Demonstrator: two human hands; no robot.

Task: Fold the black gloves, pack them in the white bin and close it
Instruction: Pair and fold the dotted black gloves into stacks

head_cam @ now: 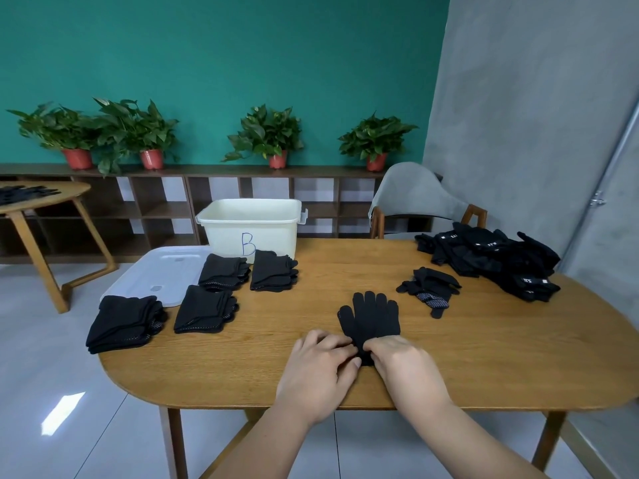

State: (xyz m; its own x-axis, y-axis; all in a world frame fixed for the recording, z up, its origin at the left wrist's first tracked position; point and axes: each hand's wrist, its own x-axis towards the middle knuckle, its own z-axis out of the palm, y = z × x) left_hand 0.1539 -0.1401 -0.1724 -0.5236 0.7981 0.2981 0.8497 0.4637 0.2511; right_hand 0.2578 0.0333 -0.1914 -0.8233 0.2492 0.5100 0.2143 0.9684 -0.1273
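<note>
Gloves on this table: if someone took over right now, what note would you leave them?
Left hand and right hand: both pinch the cuff end of one flat glove near the front edge of the table.
Done: four folded stacks lie to its left.
White bin stands open behind them, inside hidden; its lid lies flat beside it.
Left to do: fold this glove, the small bunch and the big heap at right, pack everything, close the bin.

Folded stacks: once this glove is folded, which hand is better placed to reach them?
Probably the left hand: it already holds the glove, and the folded stacks lie on its side.
</note>
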